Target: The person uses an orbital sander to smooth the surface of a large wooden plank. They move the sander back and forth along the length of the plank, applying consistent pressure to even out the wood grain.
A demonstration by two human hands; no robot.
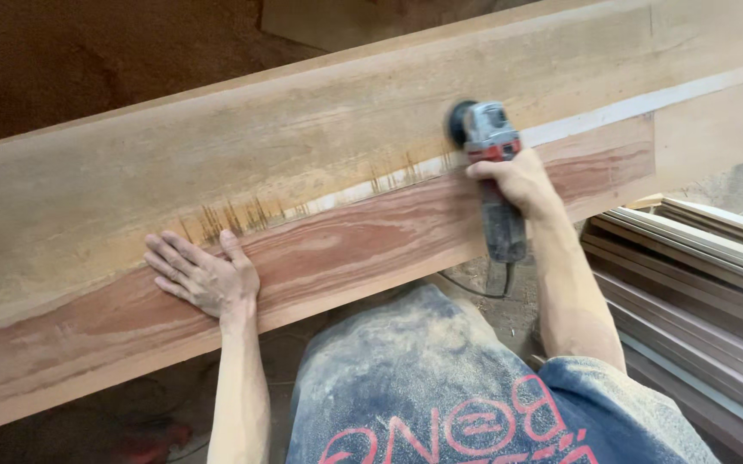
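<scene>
1. Head view: we're mid-sanding, by our read. Our right hand is wrapped tight round the grinder; its disc end sits on the wide wood slab, approx on the pale seam w/ dark scorch marks.
2. Our left hand lies flat, fingers spread, pressing the slab's reddish band at 8 o'clock from the tool.
3. Grinder's long axis runs approx 12–6; head points to 12, cord end to 6, toward our dusty shirt.
4. Next move likely needs a steady grip and light pressure along the seam.
5. Stacked boards lie at 4 o'clock.
</scene>
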